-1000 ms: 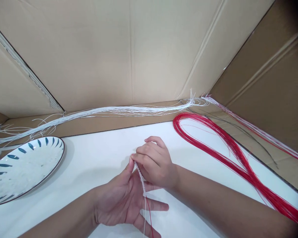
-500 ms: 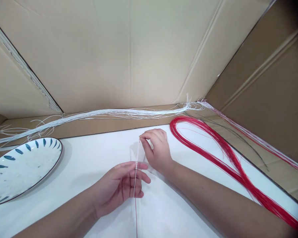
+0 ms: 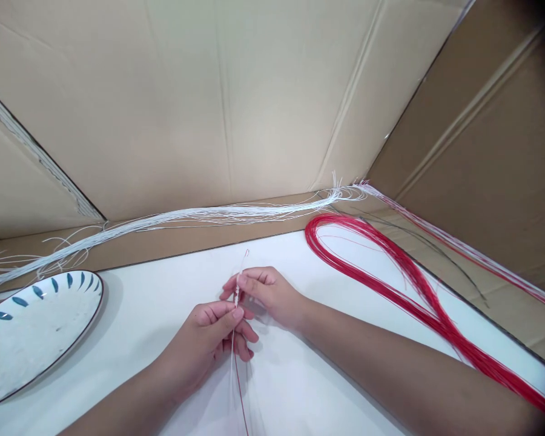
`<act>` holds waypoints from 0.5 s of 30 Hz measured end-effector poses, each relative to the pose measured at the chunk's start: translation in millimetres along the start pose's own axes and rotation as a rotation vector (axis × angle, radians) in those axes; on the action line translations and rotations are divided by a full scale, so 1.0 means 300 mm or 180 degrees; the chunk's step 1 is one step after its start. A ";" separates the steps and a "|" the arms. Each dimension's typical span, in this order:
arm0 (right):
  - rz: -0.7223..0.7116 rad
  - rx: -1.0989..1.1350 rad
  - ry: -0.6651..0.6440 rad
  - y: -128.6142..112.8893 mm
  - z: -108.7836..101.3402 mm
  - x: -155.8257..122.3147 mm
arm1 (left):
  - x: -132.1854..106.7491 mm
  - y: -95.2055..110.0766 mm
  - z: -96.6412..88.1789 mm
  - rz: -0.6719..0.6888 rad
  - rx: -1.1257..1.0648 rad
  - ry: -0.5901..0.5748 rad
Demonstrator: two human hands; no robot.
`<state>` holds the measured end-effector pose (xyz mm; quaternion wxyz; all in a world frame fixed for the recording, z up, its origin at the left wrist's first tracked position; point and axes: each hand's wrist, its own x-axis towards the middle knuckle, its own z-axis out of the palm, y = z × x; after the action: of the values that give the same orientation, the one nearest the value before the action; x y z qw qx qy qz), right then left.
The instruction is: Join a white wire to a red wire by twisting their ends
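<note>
At worktop centre | our left hand [image 3: 218, 336] and right hand [image 3: 266, 293] each pinch the cord [image 3: 237, 290], red and white strands, held upright between them, tails hanging toward us | step: likely knotting or braiding; next needs steady tension | red bundle [image 3: 413, 290] right, plate [image 3: 36, 327] left | no writing seen

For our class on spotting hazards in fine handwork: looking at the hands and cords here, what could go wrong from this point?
1. Both the left hand and right hand pinch only a thin white and red cord; it could slip free.
2. The right forearm lies close to the red cord bundle and might snag it.
3. The plate sits at the table's left edge; a left elbow nudge might shift it.
</note>
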<state>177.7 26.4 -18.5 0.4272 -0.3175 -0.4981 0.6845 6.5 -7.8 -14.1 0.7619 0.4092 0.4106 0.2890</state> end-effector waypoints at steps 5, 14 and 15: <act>-0.0131 0.0265 0.0185 0.010 0.005 0.000 | -0.006 0.005 0.007 -0.0188 0.0425 -0.0054; -0.0128 0.0282 0.0308 0.004 0.002 0.008 | -0.013 0.016 0.021 -0.0017 0.0117 0.0330; -0.0010 0.0186 0.0117 0.001 0.004 0.003 | -0.012 0.017 0.022 0.0032 0.0091 0.0374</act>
<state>176.1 26.6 -18.4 0.4465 -0.3167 -0.4704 0.6922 9.8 -10.8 -6.2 0.7291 0.4044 0.4566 0.3105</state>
